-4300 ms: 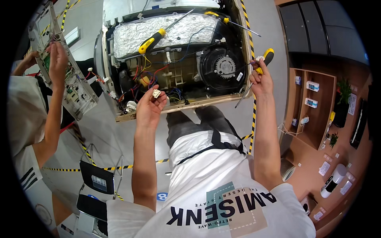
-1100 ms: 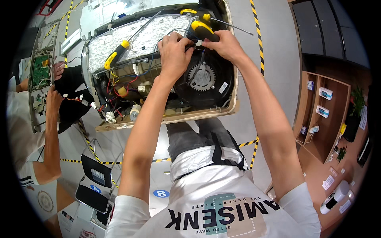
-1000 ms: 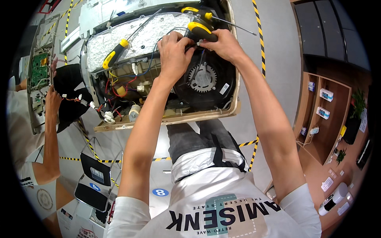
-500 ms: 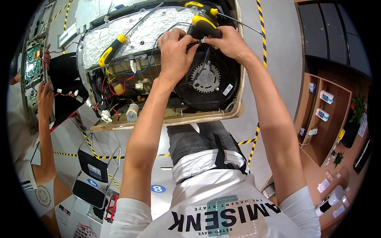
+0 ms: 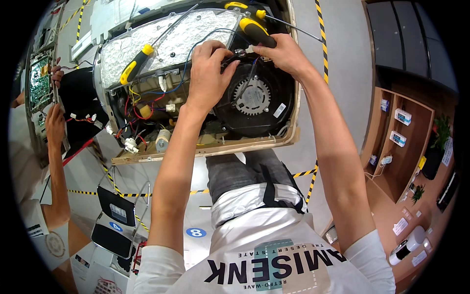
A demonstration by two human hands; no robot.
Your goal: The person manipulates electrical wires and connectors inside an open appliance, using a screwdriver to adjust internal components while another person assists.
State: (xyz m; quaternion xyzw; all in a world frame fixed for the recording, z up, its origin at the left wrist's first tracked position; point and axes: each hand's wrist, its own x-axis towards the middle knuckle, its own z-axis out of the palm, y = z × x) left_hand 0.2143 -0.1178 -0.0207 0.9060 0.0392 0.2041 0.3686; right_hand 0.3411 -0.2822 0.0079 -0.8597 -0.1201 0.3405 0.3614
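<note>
Both of my hands work at the top edge of a round black fan (image 5: 252, 98) inside an opened appliance casing (image 5: 205, 151). My right hand (image 5: 283, 53) pinches a small white connector (image 5: 249, 49) between thumb and fingertips. To its left, my left hand (image 5: 210, 71) is closed around what looks like a black cable (image 5: 228, 61), partly hidden by the fingers. Just above my right hand is the yellow-and-black handle of a screwdriver (image 5: 257, 32). A thin blue wire (image 5: 190, 61) runs past my left hand across a silver foil-covered panel (image 5: 171, 44).
Another screwdriver (image 5: 137, 63) lies across the foil panel, and one more (image 5: 245, 7) rests at the far edge, its shaft jutting right. Loose coloured wires (image 5: 144, 110) fill the casing's left side. At left, a co-worker's hands (image 5: 55, 122) hold a circuit board (image 5: 40, 81). A chair (image 5: 115, 220) stands below.
My left hand has shifted slightly left, away from my right hand, and the gap between them has widened. The white connector now shows more clearly at my right fingertips.
</note>
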